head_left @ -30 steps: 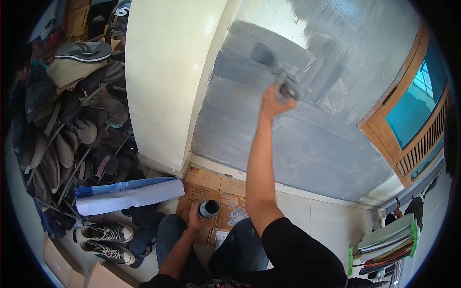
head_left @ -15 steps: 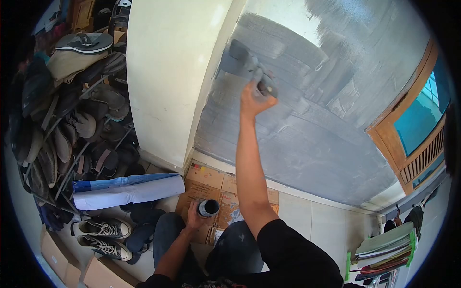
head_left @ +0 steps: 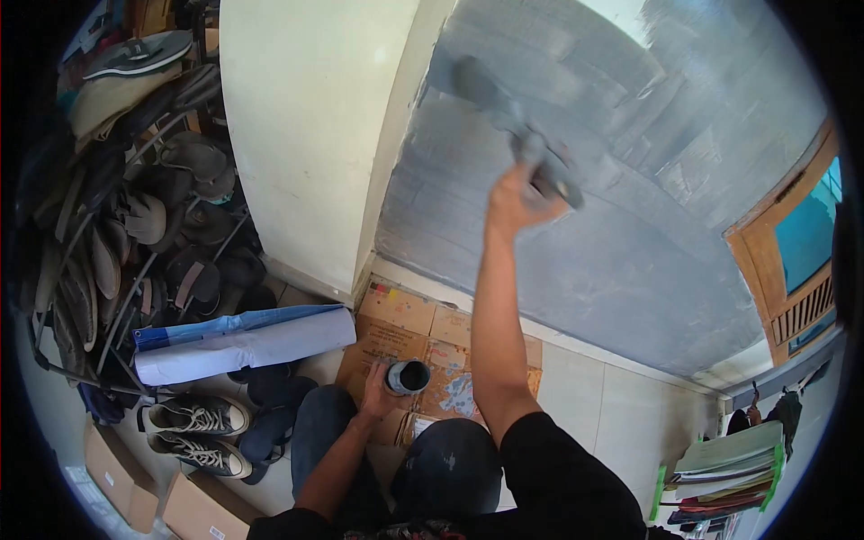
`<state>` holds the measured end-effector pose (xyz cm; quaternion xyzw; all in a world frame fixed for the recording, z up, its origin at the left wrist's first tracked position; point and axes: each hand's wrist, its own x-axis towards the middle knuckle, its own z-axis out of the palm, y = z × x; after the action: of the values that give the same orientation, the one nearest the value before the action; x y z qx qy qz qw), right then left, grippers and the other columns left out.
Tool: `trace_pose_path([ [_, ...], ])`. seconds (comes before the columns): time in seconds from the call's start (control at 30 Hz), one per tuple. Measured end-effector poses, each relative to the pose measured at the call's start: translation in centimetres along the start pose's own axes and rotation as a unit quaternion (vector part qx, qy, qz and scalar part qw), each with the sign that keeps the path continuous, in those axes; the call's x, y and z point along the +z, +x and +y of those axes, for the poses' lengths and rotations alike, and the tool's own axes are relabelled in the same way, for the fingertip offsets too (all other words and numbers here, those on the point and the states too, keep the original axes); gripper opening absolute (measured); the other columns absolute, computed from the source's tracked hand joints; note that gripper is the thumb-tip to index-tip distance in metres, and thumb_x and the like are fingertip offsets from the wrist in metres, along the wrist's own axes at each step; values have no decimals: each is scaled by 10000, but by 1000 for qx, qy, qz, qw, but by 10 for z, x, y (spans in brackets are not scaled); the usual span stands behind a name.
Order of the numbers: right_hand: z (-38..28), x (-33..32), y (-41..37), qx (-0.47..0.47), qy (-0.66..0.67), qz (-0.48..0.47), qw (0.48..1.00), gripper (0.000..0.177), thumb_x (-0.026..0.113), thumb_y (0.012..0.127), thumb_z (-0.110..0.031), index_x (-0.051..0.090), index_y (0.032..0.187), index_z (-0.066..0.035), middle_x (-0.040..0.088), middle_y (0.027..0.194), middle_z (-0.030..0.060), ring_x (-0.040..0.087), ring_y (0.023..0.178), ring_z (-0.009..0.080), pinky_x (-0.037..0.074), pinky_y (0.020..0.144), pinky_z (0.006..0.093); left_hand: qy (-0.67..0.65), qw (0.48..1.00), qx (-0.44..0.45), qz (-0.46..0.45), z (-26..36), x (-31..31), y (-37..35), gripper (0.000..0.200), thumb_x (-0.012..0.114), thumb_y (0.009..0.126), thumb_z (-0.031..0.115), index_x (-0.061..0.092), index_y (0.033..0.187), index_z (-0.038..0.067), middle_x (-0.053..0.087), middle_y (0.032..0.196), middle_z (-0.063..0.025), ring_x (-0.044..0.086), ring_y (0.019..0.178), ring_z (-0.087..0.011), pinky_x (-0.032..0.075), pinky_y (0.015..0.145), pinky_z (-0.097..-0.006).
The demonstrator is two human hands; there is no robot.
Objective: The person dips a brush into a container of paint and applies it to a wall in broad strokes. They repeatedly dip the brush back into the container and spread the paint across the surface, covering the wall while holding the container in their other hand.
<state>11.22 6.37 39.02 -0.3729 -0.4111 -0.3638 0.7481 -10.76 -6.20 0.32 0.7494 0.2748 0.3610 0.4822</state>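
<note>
My right hand (head_left: 520,200) is closed on the handle of a paint-covered brush (head_left: 479,85), its head against the grey wall (head_left: 576,243) close to the cream pillar. Motion blurs the brush a little. Low between my knees, my left hand (head_left: 380,392) holds a small dark can (head_left: 407,378) by its side, with the open top facing up. Under the can lies flattened cardboard (head_left: 387,337) with grey paint stains. Wet-looking grey strokes cover most of the wall.
Many sandals and shoes fill a rack (head_left: 135,288) on the left. A rolled banner (head_left: 247,346), sneakers (head_left: 200,416) and cardboard boxes (head_left: 121,472) lie on the floor. A wooden window frame (head_left: 765,247) and a stack of folders (head_left: 724,468) stand at the right.
My right hand and the brush have shifted right and slightly down in the view. The whole view has turned a little. The can stays in my left hand.
</note>
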Motion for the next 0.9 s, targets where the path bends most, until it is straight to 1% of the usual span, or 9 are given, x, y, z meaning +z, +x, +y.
trace_pose_path([
  [0.1,20,37,-24,43,50,-1,998,149,708,903,-69,671,858,68,689,900,96,653,755,149,510,629,267,2,1000,0,26,-1,0,4,779,924,514,126,550,1191,24,558,1139,-191,570,1061,-401,502,901,-470],
  [0.23,41,-10,-14,-16,-46,-16,999,147,699,898,-58,646,907,79,682,905,117,654,752,164,515,618,277,5,999,-24,24,-6,-1,3,784,926,505,124,552,1187,25,557,1148,-190,572,1059,-405,504,904,-468],
  [0.33,60,-67,-2,-227,-214,125,942,223,723,919,-102,627,984,89,681,916,144,658,721,196,549,633,286,0,999,-35,13,-10,4,4,816,944,489,143,551,1195,28,555,1170,-195,571,1083,-410,506,913,-466],
  [0.4,29,-82,6,-91,-163,138,973,293,737,909,-120,588,1048,90,663,995,164,679,761,221,558,651,296,-2,999,-15,28,-13,11,2,857,959,485,169,539,1215,11,552,1194,-210,569,1107,-411,504,921,-474],
  [0.6,15,-52,-31,-107,-120,86,983,260,736,895,-113,605,1025,70,662,947,139,673,797,186,546,652,278,44,999,2,14,-11,13,4,874,969,491,194,531,1219,-14,558,1188,-218,572,1101,-416,505,915,-485],
  [0.67,11,-17,-56,-31,-110,30,993,204,691,874,-58,593,976,90,674,929,178,672,764,229,540,617,307,44,999,0,26,-9,10,6,864,967,496,190,534,1219,-4,563,1177,-211,574,1090,-417,504,911,-487],
  [0.73,26,11,-64,-23,-24,-46,998,227,703,854,-62,606,1002,81,686,918,162,675,762,225,537,628,296,32,999,-30,6,-9,6,9,829,960,509,179,542,1204,7,567,1160,-204,577,1060,-417,506,895,-483],
  [0.83,51,-6,-63,-79,-107,-83,988,261,727,826,-33,621,1041,72,699,920,148,679,764,213,534,644,286,5,1000,-23,8,-10,5,11,803,956,513,167,547,1186,8,568,1124,-199,580,1035,-409,508,881,-475],
  [0.9,64,-38,-50,-124,-111,-19,986,271,736,824,-29,623,1049,72,698,924,142,675,773,208,529,656,288,-4,1000,-25,8,-9,6,10,783,952,516,158,551,1172,9,569,1106,-196,581,1029,-406,509,875,-471],
])
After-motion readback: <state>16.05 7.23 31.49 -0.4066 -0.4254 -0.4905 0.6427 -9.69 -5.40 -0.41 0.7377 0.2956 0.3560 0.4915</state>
